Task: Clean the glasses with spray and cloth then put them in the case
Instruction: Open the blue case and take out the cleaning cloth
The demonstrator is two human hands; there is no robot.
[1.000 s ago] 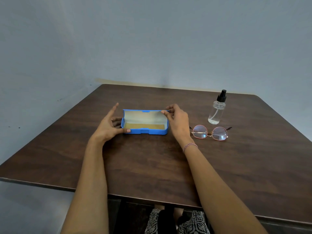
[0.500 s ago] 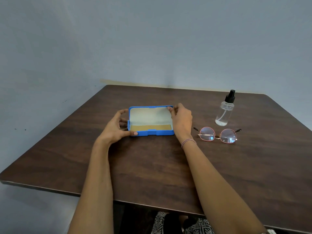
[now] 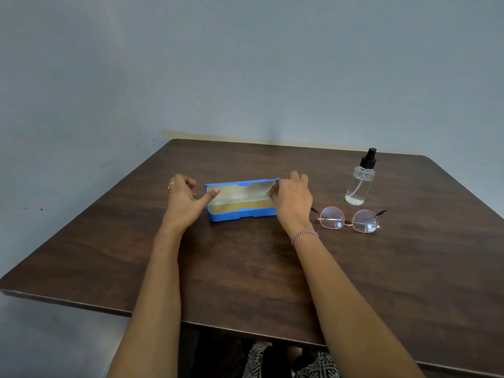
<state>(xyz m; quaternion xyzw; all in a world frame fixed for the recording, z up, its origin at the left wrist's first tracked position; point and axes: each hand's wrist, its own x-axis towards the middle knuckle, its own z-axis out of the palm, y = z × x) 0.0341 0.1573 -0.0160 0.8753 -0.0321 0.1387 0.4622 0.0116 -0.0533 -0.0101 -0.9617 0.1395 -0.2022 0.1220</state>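
Case point(image 3: 242, 214) open, my right hand point(image 3: 293, 197) pinching its right end, left hand point(image 3: 182, 203) thumb touching its left end, fingers loosely curled; glasses point(image 3: 347, 221) lie right of case, thin-wired, likely light, fragile: I'd lift by the bridge.
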